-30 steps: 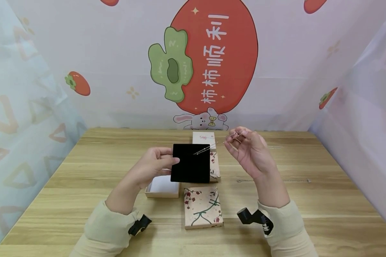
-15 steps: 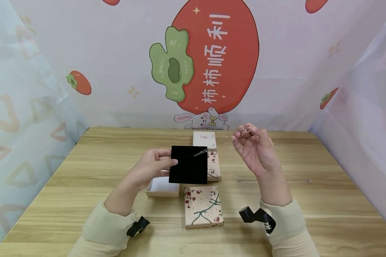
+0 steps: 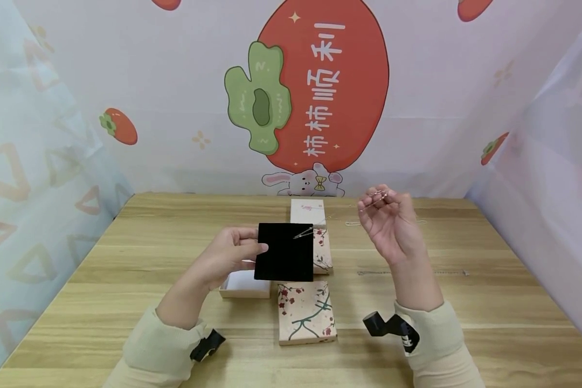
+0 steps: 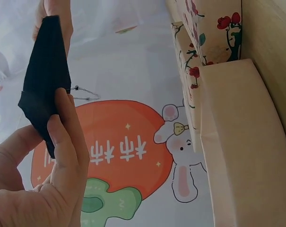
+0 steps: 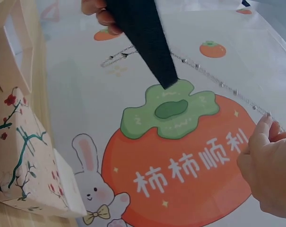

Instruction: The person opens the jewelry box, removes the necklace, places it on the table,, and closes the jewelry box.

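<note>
In the head view my left hand (image 3: 225, 256) pinches the left edge of a square black velvet-like pad (image 3: 280, 261), thumb in front. A thin silver chain (image 5: 221, 84) with small beads stretches from the pad to the fingertips of my right hand (image 3: 392, 229), which pinches it, raised to the right. A short chain loop sticks out past the pad's other side in the right wrist view. From the left wrist view the pad (image 4: 46, 71) appears nearly edge-on, my left fingers on both faces. Exactly how the chain passes the pad is hidden.
Below the pad lies a flower-printed box (image 3: 306, 315). An open box part (image 3: 246, 284) with white inside sits left of it; another printed box (image 3: 324, 250) and a white box (image 3: 307, 211) stand behind. A silver chain (image 3: 417, 273) lies right, with another behind my right hand.
My right hand has moved right and slightly up, drawing the chain along, and the chain loop against the pad has shortened. The pad has sunk slightly in my left hand.
</note>
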Action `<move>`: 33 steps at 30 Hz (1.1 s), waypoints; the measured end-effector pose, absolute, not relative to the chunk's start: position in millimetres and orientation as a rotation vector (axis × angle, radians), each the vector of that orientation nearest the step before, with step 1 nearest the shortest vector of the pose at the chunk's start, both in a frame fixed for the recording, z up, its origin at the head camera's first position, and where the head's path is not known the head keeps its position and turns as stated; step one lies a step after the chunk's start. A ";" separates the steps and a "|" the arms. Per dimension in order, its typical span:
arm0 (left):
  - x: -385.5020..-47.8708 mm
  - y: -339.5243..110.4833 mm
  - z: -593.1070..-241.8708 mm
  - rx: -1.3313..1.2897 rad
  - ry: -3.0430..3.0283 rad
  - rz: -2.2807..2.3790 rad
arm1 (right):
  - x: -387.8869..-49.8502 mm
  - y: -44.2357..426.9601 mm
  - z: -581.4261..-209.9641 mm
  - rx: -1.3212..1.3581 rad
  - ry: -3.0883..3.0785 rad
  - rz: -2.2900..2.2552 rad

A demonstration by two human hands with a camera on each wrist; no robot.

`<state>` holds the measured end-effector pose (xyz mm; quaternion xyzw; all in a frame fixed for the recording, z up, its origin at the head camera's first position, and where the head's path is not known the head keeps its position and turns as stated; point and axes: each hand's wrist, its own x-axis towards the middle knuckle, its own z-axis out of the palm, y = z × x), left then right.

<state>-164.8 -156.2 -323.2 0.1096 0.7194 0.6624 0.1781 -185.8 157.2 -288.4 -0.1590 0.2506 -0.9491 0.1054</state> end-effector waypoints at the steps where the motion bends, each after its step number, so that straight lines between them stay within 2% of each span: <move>1: -164.5 -157.0 -323.7 0.306 2.038 1.874 | -185.9 158.2 -288.0 -0.468 0.719 -2.808; 33: -161.9 -162.2 -327.3 0.302 2.041 1.838 | -189.6 170.6 -286.7 -0.447 0.612 -2.846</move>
